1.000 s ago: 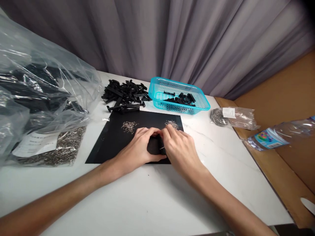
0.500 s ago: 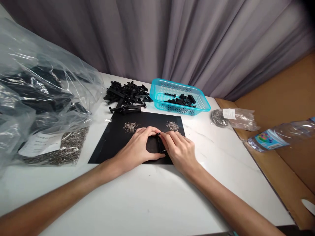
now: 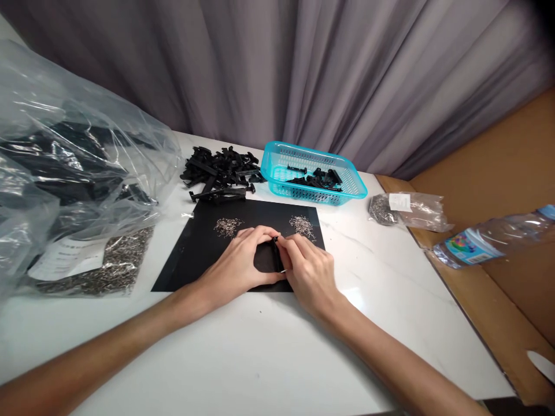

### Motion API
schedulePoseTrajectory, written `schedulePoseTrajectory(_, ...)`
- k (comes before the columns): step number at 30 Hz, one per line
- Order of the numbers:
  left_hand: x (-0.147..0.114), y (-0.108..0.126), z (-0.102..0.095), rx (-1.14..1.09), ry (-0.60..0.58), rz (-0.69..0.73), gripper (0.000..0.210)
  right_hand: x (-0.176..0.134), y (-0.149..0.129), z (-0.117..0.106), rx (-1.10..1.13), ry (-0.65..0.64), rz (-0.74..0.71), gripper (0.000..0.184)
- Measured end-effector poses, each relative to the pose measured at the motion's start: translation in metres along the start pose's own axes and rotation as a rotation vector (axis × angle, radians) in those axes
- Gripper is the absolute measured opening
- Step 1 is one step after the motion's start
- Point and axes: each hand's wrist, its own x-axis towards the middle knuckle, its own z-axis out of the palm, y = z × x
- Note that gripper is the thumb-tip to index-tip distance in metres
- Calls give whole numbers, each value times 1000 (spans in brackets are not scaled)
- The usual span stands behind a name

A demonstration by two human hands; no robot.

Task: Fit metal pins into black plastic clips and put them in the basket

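My left hand [image 3: 236, 258] grips a slim black plastic part [image 3: 276, 256] by its two ends, the thumb at the near end and the index finger at the far end. Against the part's right side, my right hand [image 3: 309, 267] is closed, its fingertips pinched near the far end; what they hold is hidden. Under both hands lies a black mat [image 3: 186, 254]. On it, beyond my hands, are two small piles of tiny metal pieces, the left pile [image 3: 227, 227] and the right pile [image 3: 302, 226].
A heap of black plastic parts [image 3: 221, 170] lies behind the mat, beside a blue basket [image 3: 358, 184] holding similar parts. Large clear bags [image 3: 87, 167] and a bag of metal pieces [image 3: 125, 260] stand left. A small bag [image 3: 384, 209] and a plastic bottle [image 3: 472, 245] lie right.
The whole view has shifted slightly. My hands keep hold of the black plastic part, and my right fingers have moved a little along its side.
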Motion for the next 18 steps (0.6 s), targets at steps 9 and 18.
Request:
schedulePoseTrajectory(9, 0, 9, -3, -59, -25, -40, 42, 0, 1, 0, 199, -28, 93, 19)
schedulePoseTrajectory(18, 0, 5, -2, -73, -24, -32, 49, 4, 8, -14, 390, -222, 129, 23)
